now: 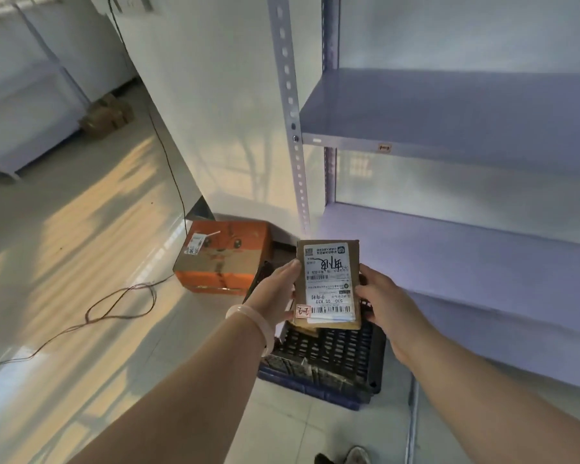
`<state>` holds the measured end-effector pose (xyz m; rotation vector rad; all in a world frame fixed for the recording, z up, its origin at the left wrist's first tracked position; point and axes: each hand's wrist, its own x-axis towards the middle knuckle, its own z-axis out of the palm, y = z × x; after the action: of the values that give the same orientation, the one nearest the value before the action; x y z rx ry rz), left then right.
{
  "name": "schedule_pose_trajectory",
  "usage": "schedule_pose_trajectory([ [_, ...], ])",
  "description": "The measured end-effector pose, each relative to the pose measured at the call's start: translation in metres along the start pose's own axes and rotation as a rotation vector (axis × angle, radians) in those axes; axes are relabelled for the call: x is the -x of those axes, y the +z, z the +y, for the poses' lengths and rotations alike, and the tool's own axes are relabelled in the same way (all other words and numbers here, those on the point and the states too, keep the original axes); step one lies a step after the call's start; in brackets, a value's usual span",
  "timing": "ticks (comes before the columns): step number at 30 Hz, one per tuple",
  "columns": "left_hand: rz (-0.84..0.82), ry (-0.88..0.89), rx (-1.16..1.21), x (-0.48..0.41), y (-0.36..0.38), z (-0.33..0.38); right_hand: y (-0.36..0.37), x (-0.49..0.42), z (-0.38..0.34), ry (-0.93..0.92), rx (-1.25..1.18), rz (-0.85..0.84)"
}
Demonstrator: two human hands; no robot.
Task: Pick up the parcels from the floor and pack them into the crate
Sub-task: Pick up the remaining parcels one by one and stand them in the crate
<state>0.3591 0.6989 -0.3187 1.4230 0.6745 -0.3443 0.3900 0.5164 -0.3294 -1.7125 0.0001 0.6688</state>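
Head view: labelled parcel (329, 283) over black crate (342, 348)

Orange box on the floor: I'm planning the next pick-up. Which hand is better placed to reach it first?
Probably left. The orange box lies left of the crate, on the side of the left hand; the right hand grips the parcel on the shelf side.

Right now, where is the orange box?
In the head view, the orange box sits on the floor at centre left, beside the white wall, just left of the dark crate and beyond the left hand.
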Motion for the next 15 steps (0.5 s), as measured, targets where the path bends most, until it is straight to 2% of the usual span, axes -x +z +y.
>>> schedule_pose_trajectory([
  [3,0.023,-0.096,0.007,-0.04,-0.008,-0.018,0.009,-0.033,0.025,0.074,-0.005,-0.019],
  [8,0.004,-0.26,0.048,-0.107,-0.014,-0.072,0.027,-0.089,0.09,0.237,-0.005,0.091],
  [12,-0.033,-0.307,-0.018,-0.173,-0.029,-0.127,0.039,-0.14,0.143,0.337,0.047,0.128],
  [15,-0.046,-0.289,-0.15,-0.222,-0.043,-0.162,0.05,-0.176,0.177,0.391,0.09,0.152],
])
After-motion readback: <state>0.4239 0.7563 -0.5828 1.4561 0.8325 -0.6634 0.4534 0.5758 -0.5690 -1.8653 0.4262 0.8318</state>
